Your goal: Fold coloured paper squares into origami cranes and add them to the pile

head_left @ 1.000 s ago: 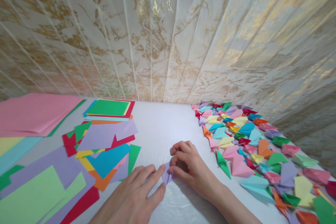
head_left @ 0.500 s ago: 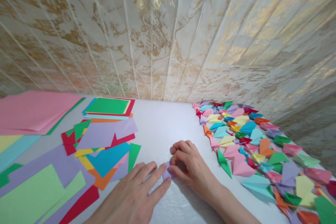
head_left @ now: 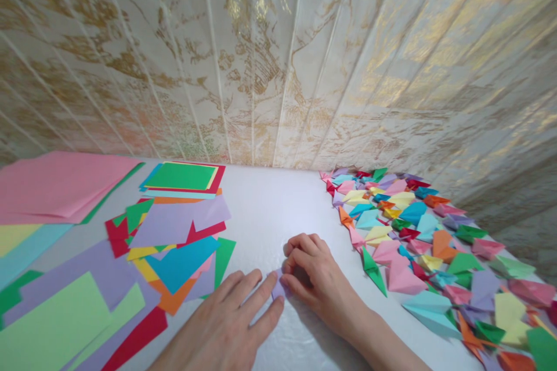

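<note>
A small folded piece of purple paper point(head_left: 278, 286) lies on the white table between my hands. My left hand point(head_left: 232, 313) rests palm down with its fingers spread, the fingertips pressing on the paper's left and near edges. Thumb and curled index finger of my right hand point(head_left: 315, 275) pinch together at the paper's right edge. The fingers cover part of the paper, so its exact folds are hard to make out.
Many folded paper shapes point(head_left: 413, 243) in mixed colours cover the right side. To the left lie loose coloured scraps point(head_left: 185, 261), light green sheets point(head_left: 52, 324), a pink sheet stack point(head_left: 65, 185) and a stack topped with green paper point(head_left: 183, 176). Behind stands a gold-patterned curtain point(head_left: 261, 58).
The whole view has shifted slightly, so everything sits a little further right. Both hands keep nearly the same pose on the purple paper.
</note>
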Available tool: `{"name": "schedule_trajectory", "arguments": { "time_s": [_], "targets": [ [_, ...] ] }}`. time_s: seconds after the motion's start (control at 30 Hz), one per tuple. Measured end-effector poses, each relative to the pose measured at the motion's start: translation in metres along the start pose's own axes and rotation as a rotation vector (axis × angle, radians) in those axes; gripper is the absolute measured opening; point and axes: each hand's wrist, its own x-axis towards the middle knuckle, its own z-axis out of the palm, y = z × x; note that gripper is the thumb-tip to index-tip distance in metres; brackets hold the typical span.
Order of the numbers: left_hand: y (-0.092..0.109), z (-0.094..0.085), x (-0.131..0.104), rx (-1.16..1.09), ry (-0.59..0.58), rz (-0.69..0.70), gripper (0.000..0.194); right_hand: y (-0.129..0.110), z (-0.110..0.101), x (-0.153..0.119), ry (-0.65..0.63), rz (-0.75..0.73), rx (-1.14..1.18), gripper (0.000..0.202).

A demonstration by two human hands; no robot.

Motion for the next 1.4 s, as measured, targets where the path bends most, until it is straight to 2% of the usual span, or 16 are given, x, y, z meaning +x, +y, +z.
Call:
{"name": "schedule_trajectory", "arguments": {
  "time_s": [0.1, 0.3, 0.67, 0.8, 1.0, 1.2, 1.4],
  "targets": [
    [0.001, 0.001, 0.001, 0.013, -0.013, 0.001, 0.044, 0.000, -0.001, -0.003, 0.004, -0.006, 0.029, 0.020],
    [0.003, 0.001, 0.001, 0.016, -0.017, -0.016, 0.046, -0.006, -0.001, -0.007, -0.002, 0.040, 0.042, 0.039],
    [0.005, 0.003, 0.000, 0.054, 0.043, -0.024, 0.047, 0.011, -0.005, -0.003, -0.012, 0.072, 0.257, 0.043],
    [0.008, 0.007, 0.000, 0.072, 0.077, -0.021, 0.043, 0.013, -0.005, -0.003, 0.042, 0.119, 0.340, 0.034],
    [0.008, 0.011, 0.003, 0.109, 0.122, -0.064, 0.049, 0.001, 0.000, -0.005, 0.121, 0.088, 0.237, 0.015],
    [0.004, -0.001, 0.006, 0.100, 0.166, 0.001, 0.062, -0.006, 0.008, -0.009, 0.134, 0.137, 0.179, 0.020],
    [0.000, -0.003, 0.008, 0.008, 0.136, -0.050, 0.064, -0.011, 0.007, -0.009, 0.097, 0.159, 0.093, 0.029]
  ]
}}
